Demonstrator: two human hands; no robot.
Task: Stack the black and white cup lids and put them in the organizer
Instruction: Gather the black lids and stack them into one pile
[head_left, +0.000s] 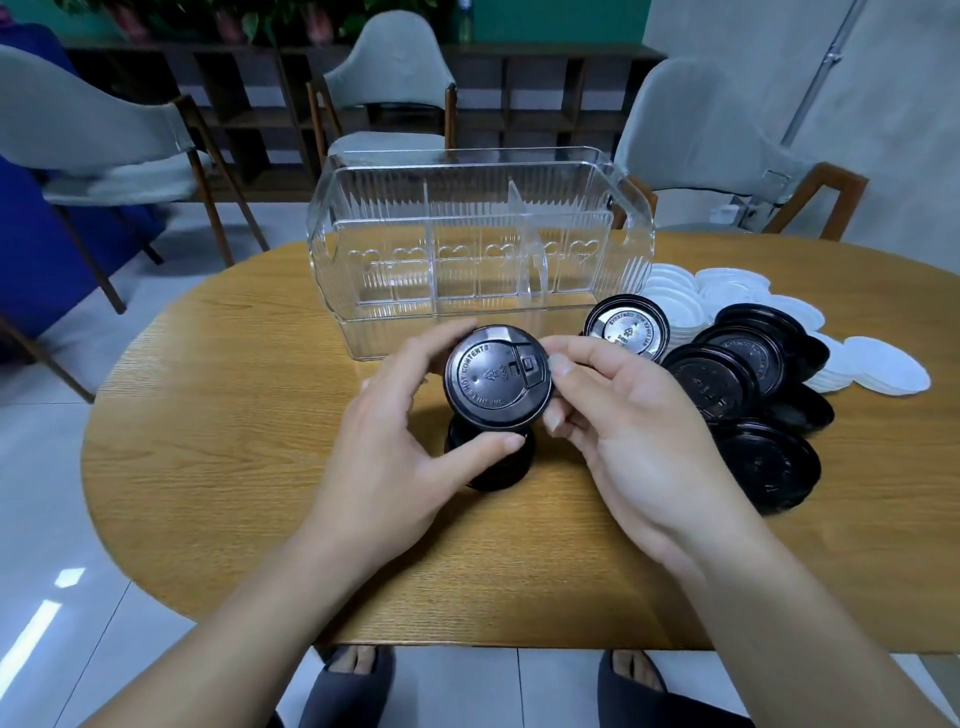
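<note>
A black cup lid is held above the table's middle, its top facing me. My left hand grips its left and lower edge with thumb and fingers. My right hand pinches its right edge. Directly below it a short stack of black lids stands on the table. Several loose black lids lie to the right, one black lid propped near the organizer. White lids lie scattered behind them. The clear plastic organizer stands at the table's far side, its compartments holding nothing.
The oval wooden table carries everything. Grey chairs stand behind it and at both sides. A dark shelf unit runs along the back wall. My feet in dark slippers show below the table's near edge.
</note>
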